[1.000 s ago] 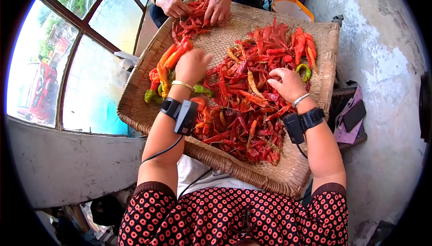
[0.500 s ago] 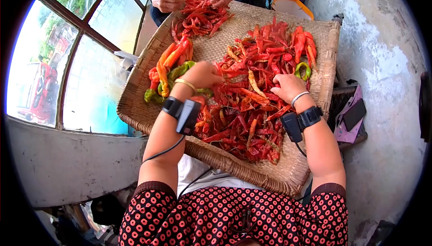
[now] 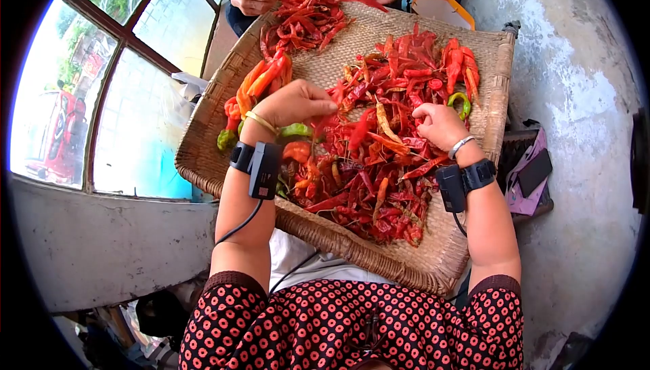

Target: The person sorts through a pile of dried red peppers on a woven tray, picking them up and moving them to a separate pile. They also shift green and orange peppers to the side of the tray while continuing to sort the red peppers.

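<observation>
Peppers [image 3: 338,202] lie heaped in the woven tray [image 3: 443,249] between left hand [image 3: 294,104] and right hand [image 3: 441,126], both curled, any grip unclear; a yellow pepper [image 3: 385,123], pointing front to back, lies nearer the right.

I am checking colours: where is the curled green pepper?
In the head view, the curled green pepper lies on the right of the tray, just beyond the right hand, beside red peppers.

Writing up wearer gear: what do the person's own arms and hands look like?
Short black sleeves, coral ring print, dark cuffs. Left hand: bare, gold-coloured bangle. Right hand: bare, silver-coloured bangle. Each forearm: black boxy device, black strap, dark cable.
</observation>
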`<state>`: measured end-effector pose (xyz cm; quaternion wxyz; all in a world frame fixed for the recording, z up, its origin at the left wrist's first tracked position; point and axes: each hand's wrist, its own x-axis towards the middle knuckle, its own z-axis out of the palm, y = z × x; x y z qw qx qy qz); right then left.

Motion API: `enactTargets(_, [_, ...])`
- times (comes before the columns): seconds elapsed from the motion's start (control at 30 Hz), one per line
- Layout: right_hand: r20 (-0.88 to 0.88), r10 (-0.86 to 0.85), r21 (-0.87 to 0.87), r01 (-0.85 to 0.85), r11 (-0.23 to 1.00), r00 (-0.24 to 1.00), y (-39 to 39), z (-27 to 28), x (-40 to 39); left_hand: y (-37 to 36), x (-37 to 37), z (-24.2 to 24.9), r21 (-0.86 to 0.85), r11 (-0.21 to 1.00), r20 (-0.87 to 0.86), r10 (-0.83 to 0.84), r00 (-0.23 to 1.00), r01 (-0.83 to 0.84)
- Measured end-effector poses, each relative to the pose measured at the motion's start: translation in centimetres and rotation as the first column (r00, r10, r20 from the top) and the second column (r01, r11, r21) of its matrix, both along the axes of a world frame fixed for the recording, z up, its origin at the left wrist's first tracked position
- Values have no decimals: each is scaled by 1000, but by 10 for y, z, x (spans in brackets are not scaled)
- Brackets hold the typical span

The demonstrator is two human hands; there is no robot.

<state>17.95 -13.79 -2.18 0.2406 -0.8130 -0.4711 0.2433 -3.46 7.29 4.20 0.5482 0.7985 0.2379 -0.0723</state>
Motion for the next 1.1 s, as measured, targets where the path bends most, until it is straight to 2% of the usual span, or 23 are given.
enactTargets(0.07, [-50,-1,43,3,999,999,-1,-2,2,7,0,-8,12,980,176,195,965,-201])
enactTargets(0.13, [-64,-55,111,62,992,996,-1,2,0,22,7,-21,-133,903,444,423,790,-409])
enactTargets(0.17, [-16,-89,164,90,982,996,0,0,0,28,10,-31,-133,903,443,424,790,-410])
enactTargets(0.2, [-16,-89,164,90,982,996,1,1,-1,26,13,-32,164,854,446,382,810,-493])
enactTargets(0.23, [-47,-145,294,153,943,988,1,2,-1,25,15,-33,445,723,434,343,833,-529])
enactTargets(0.27, [-84,-197,417,214,883,977,2,2,-2,17,17,-39,520,732,338,297,893,-440])
enactTargets(0.3, [-93,-193,501,213,839,977,3,2,-1,5,19,-44,535,771,346,175,922,-347])
enactTargets(0.33, [-92,-194,499,214,840,977,3,3,0,-9,23,-46,549,798,350,50,935,-248])
enactTargets(0.4, [-170,-184,640,250,727,968,3,3,-1,-35,33,-39,408,913,184,-67,981,-15])
enactTargets(0.43, [-247,-141,658,272,702,959,3,1,-1,-44,36,-43,378,926,245,-120,962,19])
enactTargets(0.47, [-246,-141,658,272,702,959,3,1,-3,-52,39,-47,351,935,308,-171,936,56])
enactTargets(0.5, [-341,-85,667,305,680,936,4,3,-6,-59,41,-44,294,951,286,-177,942,89])
enactTargets(0.53, [-431,-25,671,338,660,902,4,5,-10,-64,42,-46,294,952,285,-176,942,89])
enactTargets(0.6, [-420,-15,670,321,670,907,3,16,-20,-71,43,-50,2,998,290,-58,955,60])
enactTargets(0.67, [-412,-3,668,304,679,911,4,19,-26,-73,42,-52,-32,999,305,-27,952,39])
enactTargets(0.73, [-298,-21,678,227,700,954,5,19,-31,-76,41,-47,-145,989,269,24,963,16])
enactTargets(0.8, [-331,-10,671,243,701,943,5,25,-38,-76,43,-50,-122,992,309,11,951,28])
enactTargets(0.87, [-262,-8,689,192,698,965,4,28,-42,-77,44,-50,-98,994,349,-3,937,40])
enactTargets(1.0, [-270,51,698,159,698,962,3,31,-47,-80,43,-46,-191,982,386,68,920,7])
enactTargets(1.07, [-434,130,722,257,642,892,5,31,-51,-79,40,-39,-222,975,396,82,915,9])
enactTargets(1.1, [-433,131,723,257,641,892,5,31,-50,-78,39,-34,-314,949,398,133,908,-2])
